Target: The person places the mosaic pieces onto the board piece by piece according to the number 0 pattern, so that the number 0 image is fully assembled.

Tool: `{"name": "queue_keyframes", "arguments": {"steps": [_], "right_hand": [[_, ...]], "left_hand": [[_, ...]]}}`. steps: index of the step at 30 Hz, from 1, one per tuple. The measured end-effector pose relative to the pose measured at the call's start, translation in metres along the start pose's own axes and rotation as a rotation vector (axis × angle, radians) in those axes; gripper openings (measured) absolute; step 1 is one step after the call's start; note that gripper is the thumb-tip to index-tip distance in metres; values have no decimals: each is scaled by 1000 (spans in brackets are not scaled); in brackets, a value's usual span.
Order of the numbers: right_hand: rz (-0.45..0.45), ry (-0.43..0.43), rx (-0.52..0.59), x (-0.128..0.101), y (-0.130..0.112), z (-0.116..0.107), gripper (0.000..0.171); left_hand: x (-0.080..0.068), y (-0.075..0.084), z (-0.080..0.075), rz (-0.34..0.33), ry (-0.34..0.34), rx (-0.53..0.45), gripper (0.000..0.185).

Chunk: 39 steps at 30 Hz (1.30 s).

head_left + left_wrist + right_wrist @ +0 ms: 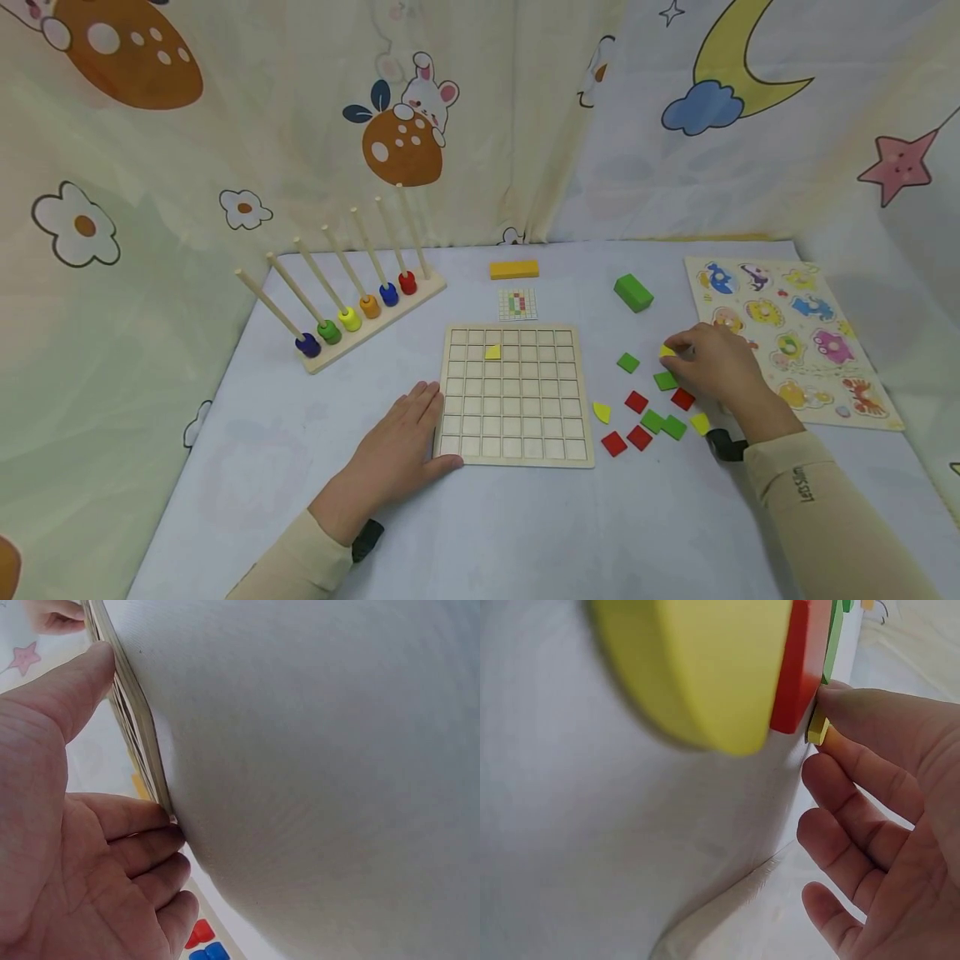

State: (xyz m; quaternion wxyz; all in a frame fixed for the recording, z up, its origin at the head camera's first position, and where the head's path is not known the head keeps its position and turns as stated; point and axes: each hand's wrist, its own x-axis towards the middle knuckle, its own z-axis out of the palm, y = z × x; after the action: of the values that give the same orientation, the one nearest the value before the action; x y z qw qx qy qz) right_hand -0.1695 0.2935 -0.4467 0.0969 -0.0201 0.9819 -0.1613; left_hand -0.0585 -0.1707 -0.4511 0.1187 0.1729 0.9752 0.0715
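My left hand lies along the left side of the wooden grid board, thumb at its lower corner and fingers fairly straight. The left wrist view shows fingertips touching the board's edge. One yellow tile sits in a cell near the board's top. Right of the board, my right hand pinches a small yellow piece between thumb and index finger. Close by lie green tiles, red tiles and a yellow quarter-round piece. Another yellow piece lies beneath the right wrist.
A printed pattern card and a yellow block lie behind the board. At the back left stands a peg rack with coloured beads. A green block stands behind the tiles; an animal puzzle board lies far right.
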Motion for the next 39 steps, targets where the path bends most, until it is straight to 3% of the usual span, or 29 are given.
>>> {"name": "queue_keyframes", "arguments": {"steps": [23,39], "right_hand": [[19,34,59,-7,-12,-9,50],[-166,183,9,-11,-50,-20,34]], "left_hand": [[0,-1,0,4,6,4,105],[-1,-1,-1,16,3,1,104]]}}
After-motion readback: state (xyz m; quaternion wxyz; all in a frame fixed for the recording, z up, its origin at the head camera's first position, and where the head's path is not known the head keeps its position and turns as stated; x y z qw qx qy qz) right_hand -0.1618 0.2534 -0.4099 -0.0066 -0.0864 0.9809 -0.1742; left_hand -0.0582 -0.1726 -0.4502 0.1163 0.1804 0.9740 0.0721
